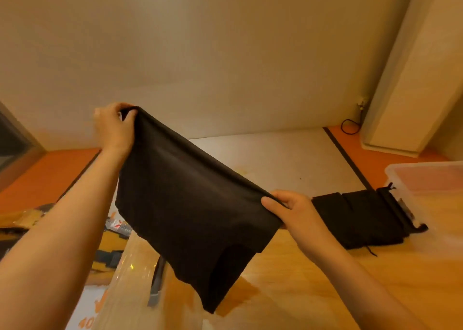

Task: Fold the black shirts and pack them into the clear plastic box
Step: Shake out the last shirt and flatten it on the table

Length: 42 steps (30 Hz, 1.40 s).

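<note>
Right hand low and close, thumb and fingers pinching one end of the limp black cotton shirt; it hangs stretched in the air over the pale wooden table. Left hand grips the raised far end. Beyond, folded black shirts lie touching the clear plastic box.

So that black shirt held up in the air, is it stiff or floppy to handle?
Probably floppy: the black shirt sags between the left hand and right hand and hangs in loose folds below. Likely light too, since gripping only its top edge seems enough to hold it.
</note>
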Available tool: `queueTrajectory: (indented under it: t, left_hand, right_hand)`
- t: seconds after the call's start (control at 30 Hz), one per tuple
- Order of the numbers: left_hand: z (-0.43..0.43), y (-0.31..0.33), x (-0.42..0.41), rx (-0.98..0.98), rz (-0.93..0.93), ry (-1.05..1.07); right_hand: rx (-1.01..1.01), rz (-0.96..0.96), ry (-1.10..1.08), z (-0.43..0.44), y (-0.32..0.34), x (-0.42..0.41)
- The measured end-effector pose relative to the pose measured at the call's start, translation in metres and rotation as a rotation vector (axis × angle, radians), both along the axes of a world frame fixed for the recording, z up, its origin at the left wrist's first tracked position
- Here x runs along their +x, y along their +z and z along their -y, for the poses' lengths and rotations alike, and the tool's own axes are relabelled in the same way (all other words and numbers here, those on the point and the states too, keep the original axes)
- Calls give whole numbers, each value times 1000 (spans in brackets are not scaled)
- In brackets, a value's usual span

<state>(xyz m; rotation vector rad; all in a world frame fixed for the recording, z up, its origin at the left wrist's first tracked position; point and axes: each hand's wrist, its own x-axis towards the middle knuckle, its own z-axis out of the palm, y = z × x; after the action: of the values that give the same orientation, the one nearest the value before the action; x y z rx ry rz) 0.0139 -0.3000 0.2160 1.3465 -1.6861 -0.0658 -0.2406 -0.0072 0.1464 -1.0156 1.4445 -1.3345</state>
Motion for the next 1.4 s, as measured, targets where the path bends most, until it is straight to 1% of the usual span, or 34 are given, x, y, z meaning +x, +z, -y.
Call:
queueTrajectory:
  t: [0.07, 0.13, 0.17, 0.2, 0.23, 0.27, 0.3, 0.37, 0.47, 0.53, 0.67, 0.83, 0.9, 1.0, 1.17, 1.23, 1.3, 1.4]
  left_hand:
    - [11, -23, -52, 17, 126, -34]
    - [5, -56, -112, 79, 140, -121]
    - [-2, -76, -141, 147, 129, -205]
    - [-11, -98, -167, 256, 121, -319]
    - [-23, -121, -191, 392, 132, -436]
    - [-39, -145, -210, 525, 182, -537]
    - [-58, -170, -225, 632, 256, -620]
    - [-106, -220, -236, 751, 404, -726]
    - [-182, -284, -204, 786, 620, -757]
    - [-225, -313, -169, 761, 696, -709]
    - [-289, -336, -113, 763, 657, -532]
    - [-350, -360, -65, 760, 658, -514]
    - [-362, -366, -51, 795, 665, -505]
    - [-372, -368, -41, 788, 673, -500]
    - [-378, -369, -38, 768, 728, -521]
    - [-380, -371, -35, 735, 769, -524]
    - [-381, -371, -30, 716, 798, -492]
    - [-385, -365, -23, 702, 719, -411]
  right_hand:
    - [113, 89, -93, -10, -31, -7]
    - [267, 168, -205, -26, -72, -17]
    - [353, 190, -263, -35, -96, -23]
    - [444, 200, -328, -45, -121, -29]
    - [531, 195, -386, -58, -144, -35]
    - [611, 178, -433, -72, -168, -41]
    - [685, 145, -457, -86, -189, -47]
    - [799, 100, -485, -114, -225, -58]
    - [879, 127, -506, -143, -259, -71]
    - [900, 170, -523, -149, -267, -78]
    - [868, 172, -519, -152, -261, -81]
    - [841, 85, -478, -162, -258, -86]
    - [800, -32, -425, -166, -261, -89]
    - [723, -230, -335, -170, -258, -88]
    - [580, -425, -197, -176, -255, -87]
    - [545, -455, -113, -182, -256, -90]
    - [547, -419, -48, -189, -259, -93]
    - [578, -353, -16, -197, -261, -97]
